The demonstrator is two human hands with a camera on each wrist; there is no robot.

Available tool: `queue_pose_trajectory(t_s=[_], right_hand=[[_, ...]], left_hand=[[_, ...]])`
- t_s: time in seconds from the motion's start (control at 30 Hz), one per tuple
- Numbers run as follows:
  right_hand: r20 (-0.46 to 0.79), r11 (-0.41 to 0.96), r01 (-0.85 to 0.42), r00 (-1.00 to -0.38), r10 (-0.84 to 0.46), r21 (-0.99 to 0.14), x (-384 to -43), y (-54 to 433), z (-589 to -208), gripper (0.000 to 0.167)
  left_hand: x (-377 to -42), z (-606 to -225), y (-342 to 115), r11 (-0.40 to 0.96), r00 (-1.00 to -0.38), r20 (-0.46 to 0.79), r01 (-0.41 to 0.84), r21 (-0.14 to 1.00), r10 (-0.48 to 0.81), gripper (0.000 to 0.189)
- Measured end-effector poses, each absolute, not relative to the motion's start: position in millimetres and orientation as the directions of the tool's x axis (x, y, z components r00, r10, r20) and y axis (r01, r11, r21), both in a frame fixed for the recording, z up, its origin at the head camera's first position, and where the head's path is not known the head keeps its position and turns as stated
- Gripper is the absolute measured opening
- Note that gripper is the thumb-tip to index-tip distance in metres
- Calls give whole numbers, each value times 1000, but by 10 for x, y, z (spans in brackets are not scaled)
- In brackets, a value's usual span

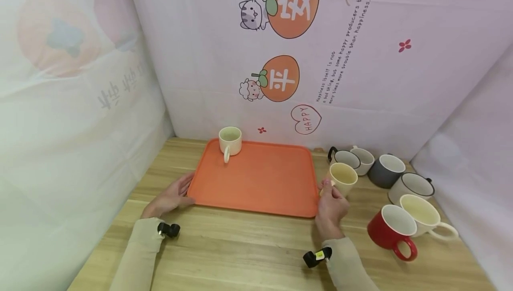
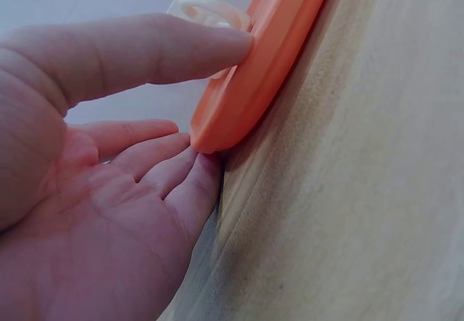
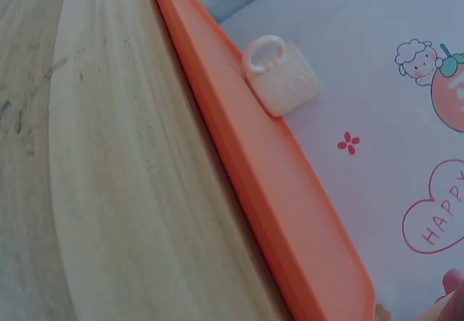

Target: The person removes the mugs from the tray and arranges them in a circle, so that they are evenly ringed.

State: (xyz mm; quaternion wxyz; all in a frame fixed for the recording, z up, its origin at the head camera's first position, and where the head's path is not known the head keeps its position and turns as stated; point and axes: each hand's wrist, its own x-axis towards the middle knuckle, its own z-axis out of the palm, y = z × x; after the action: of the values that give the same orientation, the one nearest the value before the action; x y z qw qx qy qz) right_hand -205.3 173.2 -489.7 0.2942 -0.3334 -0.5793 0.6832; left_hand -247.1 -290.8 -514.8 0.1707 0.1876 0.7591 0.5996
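An orange tray (image 1: 256, 179) lies on the wooden table. My left hand (image 1: 170, 196) is at its near left corner; in the left wrist view the thumb (image 2: 167, 46) and straight fingers touch the tray's edge. Just off the tray's right side, my right hand (image 1: 332, 208) pinches a pale yellow mug (image 1: 344, 177) by its handle. Only a sliver of that mug and a fingertip show at the lower right of the right wrist view. A cream mug (image 1: 232, 145) stands upright in the tray's far left corner, handle turned toward me.
Right of the tray stand a black-rimmed mug (image 1: 347, 159), a white mug (image 1: 363, 161), a dark grey mug (image 1: 384, 173), another black-rimmed mug (image 1: 409, 188), a cream mug (image 1: 421, 211) and a red mug (image 1: 384, 233). Printed white cloth (image 1: 208, 81) hangs behind the table.
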Motion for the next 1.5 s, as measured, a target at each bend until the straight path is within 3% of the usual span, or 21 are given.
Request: queue_pose_trajectory(t_s=[0.43,0.6,1.07,1.3,1.5], right_hand=[[-107,-146,-24,-565,818,-989,-2114,1784,-5090,25],[-78,-126,-40,-593,802,-991,-2160,1761,-5088,32],[-65,-80,7,-650,757,-997,-2186,1742,-5049,27],[-65,129,199,-747,662,-971,-2027,1845,-4965,43],[-62,283,237,-856,513,-929,-1877,1972,-4899,48]], left_hand=[[-2482,-5163,-2895,227,-878,-45,73,971,476,101],[-2495,-5174,-2888,229,-879,-45,74,971,475,102],[-2481,-5160,-2879,247,-888,-73,47,968,455,102],[-2476,-5182,-2886,246,-889,-69,50,968,453,102],[-2494,-5175,-2890,248,-887,-83,36,968,455,102]])
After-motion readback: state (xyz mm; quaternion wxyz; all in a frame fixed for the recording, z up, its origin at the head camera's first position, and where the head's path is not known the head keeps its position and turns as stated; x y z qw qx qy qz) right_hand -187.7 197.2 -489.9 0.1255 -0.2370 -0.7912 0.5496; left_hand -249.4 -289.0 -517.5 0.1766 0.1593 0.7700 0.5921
